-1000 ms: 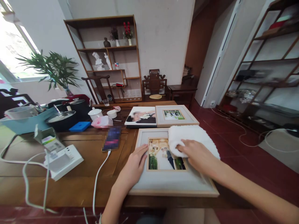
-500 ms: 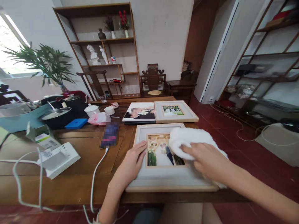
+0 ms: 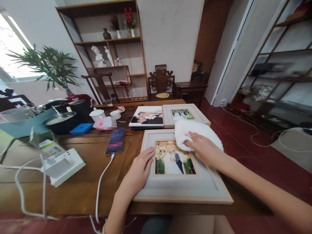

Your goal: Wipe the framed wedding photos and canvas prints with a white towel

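A framed wedding photo (image 3: 175, 190) in a pale wood frame lies face up near the table's front edge. My left hand (image 3: 139, 169) rests flat along its left side, fingers stretched out and touching the mat beside the picture. A fluffy white cloth (image 3: 204, 131) is bunched under my right hand (image 3: 201, 146), whose fingers grip it. The cloth covers the frame's upper right corner. Behind it lie a second framed photo (image 3: 202, 117) and, to its left, a photo panel (image 3: 146, 116) stacked on something dark.
A phone (image 3: 115, 141) with a white charging cable (image 3: 98, 188) lies left of the frame. Farther left are an opened white box (image 3: 65, 167), a blue box (image 3: 81, 128) and a dark pan (image 3: 60, 122). A white teapot (image 3: 97, 113) stands toward the back of the wooden table (image 3: 97, 182).
My right hand has moved the cloth up and away from me, from the picture's right side to the frame's upper right corner. My left hand stays in place on the frame.
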The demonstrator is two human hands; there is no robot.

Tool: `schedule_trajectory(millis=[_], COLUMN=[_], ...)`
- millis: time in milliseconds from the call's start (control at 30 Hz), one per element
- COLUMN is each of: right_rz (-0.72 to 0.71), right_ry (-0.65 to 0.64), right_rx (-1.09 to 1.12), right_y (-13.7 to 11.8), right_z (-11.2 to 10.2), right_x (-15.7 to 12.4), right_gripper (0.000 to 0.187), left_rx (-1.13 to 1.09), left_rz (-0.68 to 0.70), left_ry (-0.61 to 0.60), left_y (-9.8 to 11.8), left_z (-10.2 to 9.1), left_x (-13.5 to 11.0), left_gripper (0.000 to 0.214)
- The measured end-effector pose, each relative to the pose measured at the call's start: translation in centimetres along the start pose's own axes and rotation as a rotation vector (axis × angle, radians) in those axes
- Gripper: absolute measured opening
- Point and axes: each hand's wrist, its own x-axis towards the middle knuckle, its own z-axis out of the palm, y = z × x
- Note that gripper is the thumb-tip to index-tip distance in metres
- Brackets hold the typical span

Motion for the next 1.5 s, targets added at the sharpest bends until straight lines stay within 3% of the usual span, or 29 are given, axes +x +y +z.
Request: schedule_trajectory(millis=[200, 333, 467, 733, 800, 900, 1033, 1200, 1300, 1400, 1500], right_rz=[-0.027, 0.011, 0.063, 0.187, 0.15, 0.03, -0.06, -0.161, -0.231, -0.201, -0.168], right_ry=[-0.228, -0.309, -0.339, 0.021, 0.045, -0.026, -0.138, -0.311, -0.342, -0.288, -0.236], right_rx=[0.107, 0.254, 0.237, 0.133, 0.114, 0.119, 0.21, 0.33, 0.368, 0.368, 0.373], right_y=[-4.7, -6.8, -7.0, -1.2, -0.1, 0.2, -1.9, -5.4, -6.9, -7.8, -7.5], right_z=[-5.1, -7.6, -6.6, -0.9, -0.2, 0.1, -1.5, -5.5, -7.3, -7.4, -5.3], right_x=[-5.1, -7.4, -7.0, -0.1, 1.6, 2.6, 0.3, -4.7, -6.5, -6.6, -5.3], right_gripper=[0.046, 0.049, 0.058, 0.061, 0.061, 0.058, 0.058, 0.056, 0.055, 0.062, 0.065], left_rx=[0.013, 0.024, 0.025, 0.031, 0.024, 0.013, 0.009, 0.013, 0.02, 0.02, 0.022], left_rz=[0.02, 0.009, 0.008, 0.028, 0.023, 0.012, 0.014, 0.013, 0.004, 0.012, 0.018], left_ry=[0.022, 0.013, 0.005, -0.016, -0.01, 0.002, 0.024, 0.028, 0.02, 0.016, 0.009], left_y=[-0.2, -0.2, -0.1, -0.2, -0.2, -0.1, -0.3, -0.3, -0.2, -0.3, -0.3], left_z=[0.2, 0.2, 0.2, 0.0, 0.0, 0.1, 0.3, 0.4, 0.3, 0.3, 0.3], left_x=[0.0, 0.0, 0.0, -0.1, -0.1, 0.0, 0.0, -0.1, -0.1, -0.1, -0.1], left_gripper=[0.034, 0.035, 0.035, 0.036, 0.036, 0.035, 0.035, 0.035, 0.036, 0.036, 0.036])
